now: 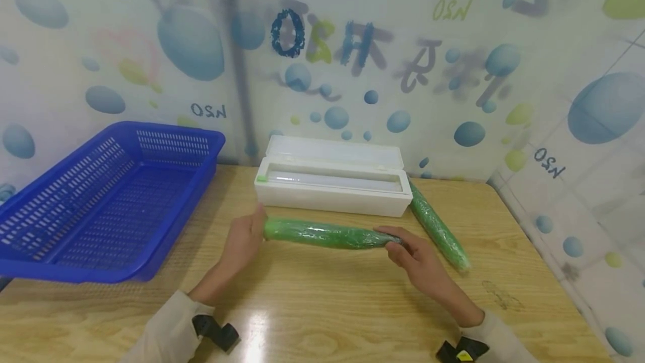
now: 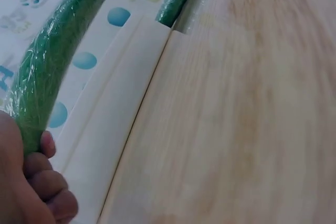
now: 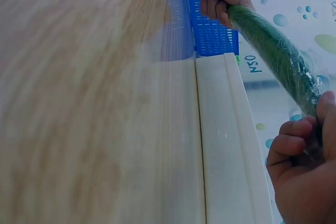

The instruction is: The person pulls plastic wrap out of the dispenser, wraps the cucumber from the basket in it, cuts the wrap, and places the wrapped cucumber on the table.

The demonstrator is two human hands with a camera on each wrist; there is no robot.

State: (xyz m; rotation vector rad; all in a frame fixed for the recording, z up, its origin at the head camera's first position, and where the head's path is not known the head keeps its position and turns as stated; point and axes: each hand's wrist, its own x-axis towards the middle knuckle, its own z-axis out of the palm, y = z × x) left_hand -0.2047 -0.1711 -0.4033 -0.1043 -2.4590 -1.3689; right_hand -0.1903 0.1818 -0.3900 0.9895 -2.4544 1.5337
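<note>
A long green cucumber [image 1: 322, 234] wrapped in clear plastic film is held level above the table between two hands. At its pale green end, my left hand [image 1: 245, 238] grips it, with curled fingers also seen in the left wrist view. My right hand [image 1: 422, 262] pinches the darker end between thumb and fingers, where the film bunches up. In the right wrist view the film on the cucumber [image 3: 281, 56] looks crinkled near that hand. Behind the hands stands a white cling film box [image 1: 332, 200], its lid raised and a roll of film [image 1: 332, 180] inside.
A second wrapped cucumber [image 1: 438, 226] lies on the wooden table [image 1: 322, 307], slanting from the box's right end. To the left stands a blue plastic basket [image 1: 166, 228] with slotted sides. A patterned wall [image 1: 332, 88] closes off the back and another the right side.
</note>
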